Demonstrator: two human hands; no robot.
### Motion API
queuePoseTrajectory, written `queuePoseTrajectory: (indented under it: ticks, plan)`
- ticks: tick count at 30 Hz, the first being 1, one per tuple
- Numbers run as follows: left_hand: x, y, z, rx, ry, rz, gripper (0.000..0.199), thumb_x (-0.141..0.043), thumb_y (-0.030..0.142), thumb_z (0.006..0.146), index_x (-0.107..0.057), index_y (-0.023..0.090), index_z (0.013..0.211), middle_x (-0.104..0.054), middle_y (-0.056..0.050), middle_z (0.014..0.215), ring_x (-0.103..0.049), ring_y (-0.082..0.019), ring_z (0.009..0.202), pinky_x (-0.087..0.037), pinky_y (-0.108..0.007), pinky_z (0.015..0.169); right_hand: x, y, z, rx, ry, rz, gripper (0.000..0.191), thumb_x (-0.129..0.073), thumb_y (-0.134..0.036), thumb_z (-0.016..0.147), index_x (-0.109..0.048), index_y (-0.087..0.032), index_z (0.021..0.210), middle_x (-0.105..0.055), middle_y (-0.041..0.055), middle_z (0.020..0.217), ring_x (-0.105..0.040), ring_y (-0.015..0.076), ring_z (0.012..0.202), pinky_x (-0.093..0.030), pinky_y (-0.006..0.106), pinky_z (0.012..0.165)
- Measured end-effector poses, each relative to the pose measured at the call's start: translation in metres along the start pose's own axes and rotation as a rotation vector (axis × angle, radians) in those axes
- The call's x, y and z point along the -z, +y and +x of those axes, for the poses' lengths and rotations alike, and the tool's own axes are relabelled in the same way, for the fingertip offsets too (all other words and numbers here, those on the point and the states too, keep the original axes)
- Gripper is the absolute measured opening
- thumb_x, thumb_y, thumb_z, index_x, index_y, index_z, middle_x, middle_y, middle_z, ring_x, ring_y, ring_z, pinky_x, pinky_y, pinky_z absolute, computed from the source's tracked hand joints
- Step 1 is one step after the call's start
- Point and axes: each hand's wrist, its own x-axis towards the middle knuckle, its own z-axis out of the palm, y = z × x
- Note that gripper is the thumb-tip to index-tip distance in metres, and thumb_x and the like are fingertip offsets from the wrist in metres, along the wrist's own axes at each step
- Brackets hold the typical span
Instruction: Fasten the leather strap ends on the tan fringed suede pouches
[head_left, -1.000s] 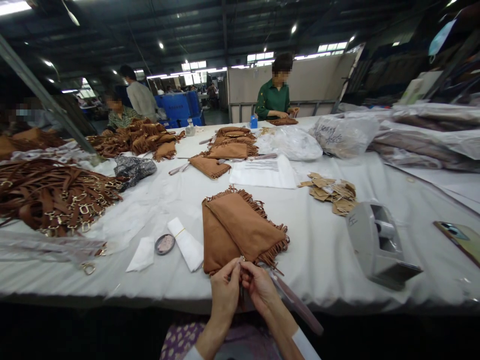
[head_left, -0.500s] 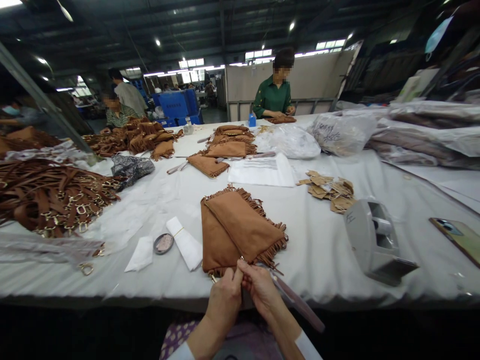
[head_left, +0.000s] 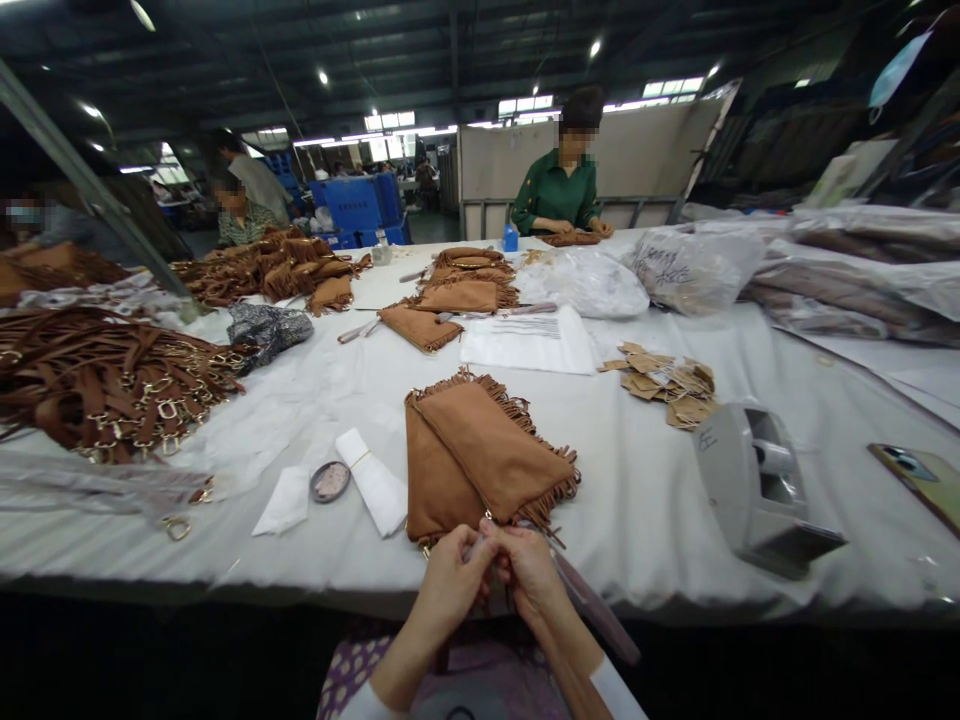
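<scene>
Nearest: L hand (head_left: 450, 570) & R hand (head_left: 536, 572) are meeting at the near edge of the bag, thumbs & fingertips pinching narrow, just below a small gold zip pull (head_left: 488, 516). Whatever's sitting btwn the fingertips is hidden, so can't tell what they're holding. Long mauve-brown item (head_left: 600, 612), ID unclear, is lying just beside R wrist, overhanging the table (head_left: 637, 470) edge.

Just beyond: brown fringed bag (head_left: 499, 440) is lying flat on the table, fringe spilling along its far & R sides. Handling, my guess: it's looking light, soft, a bit floppy; matte, so prob. not slippery. Fringe may be fragile if tugged. Best hold's prob. the plain L edge & body, avoiding fringe & zip pull.

Alongside, L: banded white bundle (head_left: 373, 482) & round dish (head_left: 330, 482) w/ pinkish stuff are sitting near the bag. R: grey tape dispenser (head_left: 720, 490) is standing well apart.

Farther: strap pile (head_left: 112, 390) is spreading L, cardboard tags (head_left: 667, 385) R. Beyond, more brown bags (head_left: 461, 297) are lying mid-table; at the far end a co-worker in green (head_left: 561, 190) is handling a brown piece (head_left: 570, 239).
</scene>
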Motion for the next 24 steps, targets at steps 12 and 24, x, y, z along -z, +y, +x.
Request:
queuePoseTrajectory:
  ticks: [12,24]
  plan:
    - [-0.006,0.005,0.003,0.272,-0.079,-0.463,0.055,-0.064,0.070,0.058,-0.040,0.022,0.069,-0.023,0.016,0.040,-0.013,-0.001,0.029,-0.006,-0.017,0.033,0.004,-0.006,-0.004,-0.020,-0.076,0.034,0.033,-0.081,-0.037,0.052,-0.065,-0.009,0.056,-0.051,-0.0011,0.046,-0.030,0.0016,0.036,-0.021,0.015,0.034]
    - [-0.011,-0.012,0.003,0.373,-0.003,-0.497,0.051,-0.068,0.065,0.056,-0.047,0.020,0.067,-0.020,0.016,0.037,-0.013,-0.001,0.028,-0.007,-0.013,0.030,0.118,-0.087,-0.040,0.648,0.735,-0.422,0.037,-0.061,-0.052,0.071,-0.067,-0.016,0.067,-0.064,0.0040,0.058,-0.054,0.0156,0.053,-0.041,0.025,0.051]
